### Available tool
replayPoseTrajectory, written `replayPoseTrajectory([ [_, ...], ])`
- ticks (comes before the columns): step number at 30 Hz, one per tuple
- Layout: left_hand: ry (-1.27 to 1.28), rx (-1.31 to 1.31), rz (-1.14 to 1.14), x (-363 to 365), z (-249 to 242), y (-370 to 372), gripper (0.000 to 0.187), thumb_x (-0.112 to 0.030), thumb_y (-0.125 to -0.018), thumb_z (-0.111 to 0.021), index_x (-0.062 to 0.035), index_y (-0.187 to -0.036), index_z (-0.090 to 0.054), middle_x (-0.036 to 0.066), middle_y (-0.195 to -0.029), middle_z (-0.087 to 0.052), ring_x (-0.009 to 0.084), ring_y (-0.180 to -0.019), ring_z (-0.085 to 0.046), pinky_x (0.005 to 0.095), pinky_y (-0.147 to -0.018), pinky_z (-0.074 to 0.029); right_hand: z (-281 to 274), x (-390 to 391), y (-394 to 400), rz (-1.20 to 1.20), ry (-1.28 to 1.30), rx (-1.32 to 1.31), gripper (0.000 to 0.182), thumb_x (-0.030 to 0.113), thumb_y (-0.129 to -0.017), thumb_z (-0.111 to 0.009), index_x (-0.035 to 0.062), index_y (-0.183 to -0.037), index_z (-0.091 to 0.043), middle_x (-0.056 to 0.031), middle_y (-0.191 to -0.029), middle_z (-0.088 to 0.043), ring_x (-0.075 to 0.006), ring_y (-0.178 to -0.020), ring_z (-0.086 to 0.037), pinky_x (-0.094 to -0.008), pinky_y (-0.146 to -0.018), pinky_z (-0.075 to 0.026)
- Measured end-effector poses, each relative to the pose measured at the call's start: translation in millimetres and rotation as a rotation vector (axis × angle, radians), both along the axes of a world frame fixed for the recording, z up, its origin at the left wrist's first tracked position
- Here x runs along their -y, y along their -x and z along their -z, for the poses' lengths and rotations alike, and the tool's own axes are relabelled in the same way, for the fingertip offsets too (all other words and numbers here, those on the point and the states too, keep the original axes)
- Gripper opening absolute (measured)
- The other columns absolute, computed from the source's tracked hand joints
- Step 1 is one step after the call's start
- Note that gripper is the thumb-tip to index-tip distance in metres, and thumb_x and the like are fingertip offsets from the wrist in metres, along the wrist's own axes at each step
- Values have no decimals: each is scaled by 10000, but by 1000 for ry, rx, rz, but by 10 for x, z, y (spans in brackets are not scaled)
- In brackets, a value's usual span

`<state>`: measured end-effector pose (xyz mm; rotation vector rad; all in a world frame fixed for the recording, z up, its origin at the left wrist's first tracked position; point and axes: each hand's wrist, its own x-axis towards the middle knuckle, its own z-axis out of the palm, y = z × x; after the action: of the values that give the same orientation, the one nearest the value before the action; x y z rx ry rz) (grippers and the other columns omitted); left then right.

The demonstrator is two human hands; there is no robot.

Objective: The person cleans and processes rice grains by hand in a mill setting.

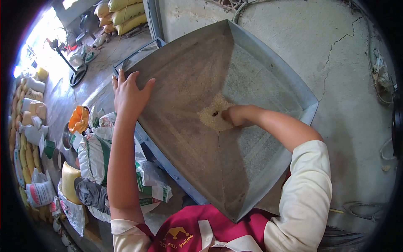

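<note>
stacked sacks (126,14), cracked wall (348,63)

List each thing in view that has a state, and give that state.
Metal hopper: nearly empty, dusty walls.
Grain: small pile around the bottom hole.
Right hand: down in the grain at the hole.
Left hand: flat, fingers spread, on the hopper's rim.
Sacks: slumped below; whether open is unclear.
</note>
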<state>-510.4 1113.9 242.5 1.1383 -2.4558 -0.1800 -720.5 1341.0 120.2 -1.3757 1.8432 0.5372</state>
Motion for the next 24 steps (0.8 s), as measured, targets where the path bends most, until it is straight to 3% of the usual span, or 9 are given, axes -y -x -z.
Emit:
replayPoseTrajectory([
  [2,-8,16,2,-8,-21,-1,577,-488,-721,-585,-106,-1149,-528,213,-1329,-302,403,-1253,-208,398,-998,-272,177,-53,55,-57,735,126,413,16,-655,-530,-2,-1067,-518,-175,-1068,-547,-316,-1002,-515,-361,-765,-420],
  [6,5,13,1,17,4,0,571,-488,-723,-583,-107,-1145,-532,212,-1327,-305,399,-1255,-206,398,-999,-270,-43,136,152,70,496,11,377,32,-661,-545,4,-1037,-554,-161,-991,-586,-321,-955,-544,-363,-747,-442],
  [8,2,-17,4,9,10,-4,567,-489,-720,-585,-110,-1140,-537,210,-1326,-310,394,-1258,-204,398,-998,-272,-268,158,132,40,38,-76,316,19,-652,-564,22,-965,-604,-146,-897,-617,-322,-885,-576,-372,-718,-463],
  [9,3,-16,2,14,17,-4,567,-489,-720,-585,-110,-1140,-537,210,-1326,-310,394,-1258,-204,398,-998,-272,-358,129,73,39,39,-75,316,19,-652,-564,22,-965,-604,-146,-897,-617,-322,-885,-576,-372,-718,-463],
  [11,6,-9,-1,26,24,3,566,-491,-717,-586,-114,-1136,-539,206,-1327,-310,392,-1258,-208,398,-996,-275,-454,38,-64,-229,-305,-272,219,20,-669,-557,37,-872,-637,-135,-810,-632,-327,-816,-595,-387,-684,-476],
  [15,-11,-13,0,13,8,-2,564,-492,-716,-586,-117,-1136,-540,204,-1328,-309,392,-1256,-211,398,-996,-276,-297,-1,-60,-207,-185,-319,281,29,-674,-549,46,-947,-615,-136,-967,-608,-310,-896,-575,-380,-730,-463],
  [18,-7,-2,-4,3,0,2,560,-491,-717,-585,-119,-1134,-543,203,-1330,-306,390,-1257,-212,397,-995,-278,-30,-50,-17,56,226,-116,353,32,-674,-541,51,-1025,-578,-134,-1103,-546,-289,-986,-537,-360,-789,-443],
  [20,0,7,-4,5,-1,2,557,-490,-718,-585,-119,-1132,-544,203,-1332,-304,389,-1258,-209,397,-993,-281,339,-91,127,-253,755,60,440,95,-703,-573,82,-1138,-510,-112,-1148,-517,-290,-1019,-515,-362,-793,-441],
  [24,3,8,0,11,10,4,557,-491,-718,-585,-118,-1131,-545,205,-1332,-301,391,-1258,-207,399,-993,-281,-83,130,-14,-11,480,107,405,106,-694,-568,79,-1097,-542,-120,-1090,-547,-285,-985,-531,-364,-778,-439],
])
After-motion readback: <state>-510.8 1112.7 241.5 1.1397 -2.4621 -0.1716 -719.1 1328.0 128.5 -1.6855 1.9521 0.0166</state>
